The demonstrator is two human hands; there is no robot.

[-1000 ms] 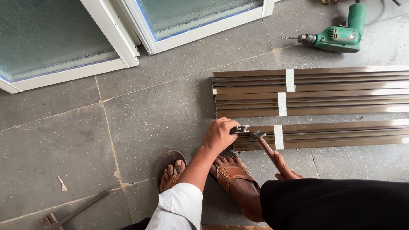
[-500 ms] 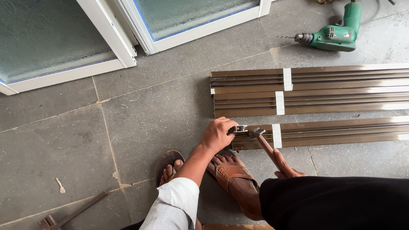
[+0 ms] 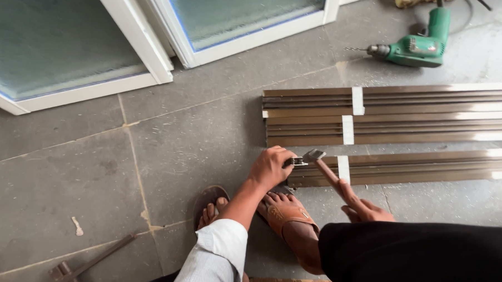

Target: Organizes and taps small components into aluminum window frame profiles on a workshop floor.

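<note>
A small metal fitting sits at the left end of the near bundle of brown profiles, which lies on the grey tiled floor. The left hand is curled closed around that end, fingertips pinching the fitting in place. Touching the fitting from the right is the head of a hammer; its wooden handle slants down and to the right into the right hand, whose fingers are wrapped shut around the handle, partly hidden behind a dark trouser leg.

A white tape band crosses the near bundle just right of the hammer head. Farther off lies a second, wider bundle of the same profiles, bound by two more white bands. The left forearm runs down to a rolled white sleeve. Below the hands, two feet in brown sandals rest on the tiles.

At the far right a green drill lies on its side, bit pointing left. Far left, two white-framed frosted glass panels stand on the floor. Near left, a thin metal rod lies on the tiles.
</note>
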